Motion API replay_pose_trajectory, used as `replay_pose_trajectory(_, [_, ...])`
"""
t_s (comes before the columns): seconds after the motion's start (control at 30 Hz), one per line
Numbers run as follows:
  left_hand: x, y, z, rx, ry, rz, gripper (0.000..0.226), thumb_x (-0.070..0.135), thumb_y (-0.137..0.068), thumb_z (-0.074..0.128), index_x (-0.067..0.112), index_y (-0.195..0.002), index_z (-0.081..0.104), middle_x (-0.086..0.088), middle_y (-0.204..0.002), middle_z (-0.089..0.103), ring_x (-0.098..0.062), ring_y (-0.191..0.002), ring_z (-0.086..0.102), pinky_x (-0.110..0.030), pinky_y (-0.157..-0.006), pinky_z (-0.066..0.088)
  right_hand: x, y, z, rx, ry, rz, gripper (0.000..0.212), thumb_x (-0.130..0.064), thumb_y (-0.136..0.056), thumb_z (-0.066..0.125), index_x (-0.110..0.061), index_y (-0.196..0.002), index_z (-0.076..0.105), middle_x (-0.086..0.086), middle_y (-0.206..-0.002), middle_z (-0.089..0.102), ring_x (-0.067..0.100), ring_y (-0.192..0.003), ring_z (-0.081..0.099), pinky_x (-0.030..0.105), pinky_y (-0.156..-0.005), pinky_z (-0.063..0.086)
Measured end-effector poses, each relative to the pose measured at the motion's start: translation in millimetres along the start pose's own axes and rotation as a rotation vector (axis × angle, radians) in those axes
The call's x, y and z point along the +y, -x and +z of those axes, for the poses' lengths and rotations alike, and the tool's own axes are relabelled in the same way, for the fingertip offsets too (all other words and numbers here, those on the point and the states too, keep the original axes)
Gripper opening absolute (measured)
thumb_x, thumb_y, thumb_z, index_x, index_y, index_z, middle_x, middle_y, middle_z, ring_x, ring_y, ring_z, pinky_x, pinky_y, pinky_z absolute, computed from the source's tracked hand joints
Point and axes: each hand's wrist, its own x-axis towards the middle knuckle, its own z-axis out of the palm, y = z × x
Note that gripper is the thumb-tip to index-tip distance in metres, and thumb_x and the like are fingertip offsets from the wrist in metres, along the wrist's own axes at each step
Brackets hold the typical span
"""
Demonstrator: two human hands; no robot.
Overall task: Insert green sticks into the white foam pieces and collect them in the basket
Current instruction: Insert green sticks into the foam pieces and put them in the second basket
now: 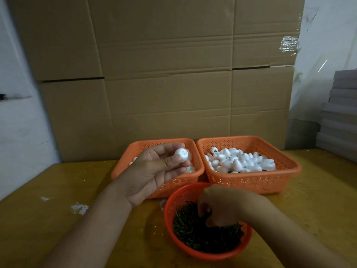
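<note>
My left hand (154, 171) is raised palm-up over the left orange basket (170, 187) and pinches a white foam piece (181, 154) at its fingertips. My right hand (220, 206) reaches down into the round orange bowl (173, 202), fingers curled among the dark green sticks (195, 235); whether it holds one is hidden. The right orange basket (251, 180) holds a heap of white foam pieces (241, 161), some with green showing beneath. More foam pieces lie in the left basket, mostly hidden behind my left hand.
The wooden table (77, 190) carries white foam scraps (80, 207) at the left. Large cardboard boxes (164, 74) form a wall right behind the baskets. A stack of grey sheets (340, 117) stands at the far right.
</note>
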Motion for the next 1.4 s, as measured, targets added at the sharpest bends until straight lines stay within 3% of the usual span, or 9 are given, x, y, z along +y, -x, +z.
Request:
replay_pose_trajectory(0.2, [1, 0, 0, -0.004, -0.006, 0.001, 0.031, 0.013, -0.070, 0.081, 0.014, -0.100, 0.079, -0.015, -0.110, 0.073, -0.021, -0.095, 0.073, -0.027, -0.079, 0.059, 4, 2, -5, 0.038, -0.069, -0.050, 0.016, -0.023, -0.090, 0.068, -0.024, -0.104, 0.074, -0.006, -0.104, 0.072, 0.012, -0.095, 0.066, 0.027, -0.080, 0.053])
replay_pose_trajectory(0.37, [1, -1, -1, -0.003, -0.003, 0.007, 0.030, 0.013, -0.069, 0.081, 0.015, -0.099, 0.080, -0.013, -0.106, 0.074, -0.020, -0.094, 0.073, -0.026, -0.078, 0.059, 3, 7, -15, 0.144, -0.207, -0.108, 0.022, -0.014, -0.091, 0.063, -0.025, -0.104, 0.077, -0.019, -0.088, 0.073, -0.011, -0.071, 0.060, 0.006, -0.067, 0.043])
replay_pose_trajectory(0.53, [1, -1, -2, -0.019, -0.002, 0.011, 0.030, 0.013, -0.072, 0.080, 0.014, -0.102, 0.079, -0.014, -0.109, 0.074, -0.020, -0.095, 0.073, -0.026, -0.079, 0.058, 0, 12, -20, 0.140, -0.508, -0.192, 0.016, -0.008, -0.097, 0.057, -0.012, -0.101, 0.071, -0.001, -0.081, 0.073, 0.012, -0.071, 0.070, 0.020, -0.066, 0.054])
replay_pose_trajectory(0.73, [3, 0, -4, -0.046, -0.007, 0.015, 0.038, 0.020, -0.067, 0.092, 0.016, -0.102, 0.079, -0.015, -0.109, 0.074, -0.019, -0.097, 0.073, -0.027, -0.082, 0.058, -3, 27, -36, 0.088, -1.334, -0.477, 0.017, 0.000, -0.090, 0.063, -0.011, -0.098, 0.074, 0.010, -0.087, 0.073, 0.015, -0.075, 0.070, 0.022, -0.067, 0.056])
replay_pose_trajectory(0.9, [4, -1, -3, -0.050, -0.003, 0.015, 0.048, 0.025, -0.060, 0.096, 0.015, -0.103, 0.078, -0.019, -0.113, 0.073, -0.022, -0.104, 0.072, -0.029, -0.086, 0.058, -3, 33, -40, 0.126, -1.441, -0.570, 0.019, -0.007, -0.084, 0.068, -0.013, -0.099, 0.077, 0.010, -0.086, 0.073, 0.015, -0.075, 0.071, 0.021, -0.067, 0.056])
replay_pose_trajectory(1.0, [4, -1, -2, -0.036, -0.001, 0.013, 0.041, 0.020, -0.067, 0.093, 0.014, -0.104, 0.078, -0.020, -0.116, 0.071, -0.023, -0.107, 0.071, -0.029, -0.086, 0.058, -3, 34, -40, 0.140, -1.454, -0.591, 0.021, -0.005, -0.082, 0.068, -0.012, -0.100, 0.077, 0.009, -0.087, 0.073, 0.015, -0.076, 0.071, 0.021, -0.068, 0.056])
replay_pose_trajectory(1.13, [4, 0, -2, -0.047, 0.000, 0.010, 0.045, 0.022, -0.063, 0.095, 0.014, -0.104, 0.077, -0.017, -0.110, 0.073, -0.022, -0.101, 0.073, -0.028, -0.084, 0.058, -3, 35, -42, 0.165, -1.465, -0.617, 0.027, -0.005, -0.080, 0.069, -0.013, -0.105, 0.076, 0.006, -0.087, 0.072, 0.014, -0.077, 0.069, 0.020, -0.069, 0.056])
replay_pose_trajectory(1.23, [3, 0, -3, -0.042, 0.004, 0.011, 0.052, 0.024, -0.057, 0.098, 0.014, -0.103, 0.078, -0.013, -0.103, 0.075, -0.021, -0.096, 0.074, -0.027, -0.079, 0.059, -7, 36, -44, 0.290, -1.429, -0.583, 0.032, -0.009, -0.079, 0.072, -0.013, -0.111, 0.074, 0.004, -0.082, 0.069, 0.011, -0.074, 0.066, 0.019, -0.069, 0.054])
replay_pose_trajectory(1.4, [2, -1, -3, -0.036, 0.008, 0.021, 0.048, 0.023, -0.056, 0.098, 0.016, -0.100, 0.079, -0.009, -0.103, 0.075, -0.021, -0.095, 0.074, -0.028, -0.079, 0.059, -22, 32, -47, 0.784, -1.408, -0.499, 0.011, -0.017, -0.074, 0.073, -0.016, -0.085, 0.074, 0.006, -0.075, 0.068, 0.015, -0.068, 0.063, 0.027, -0.065, 0.053])
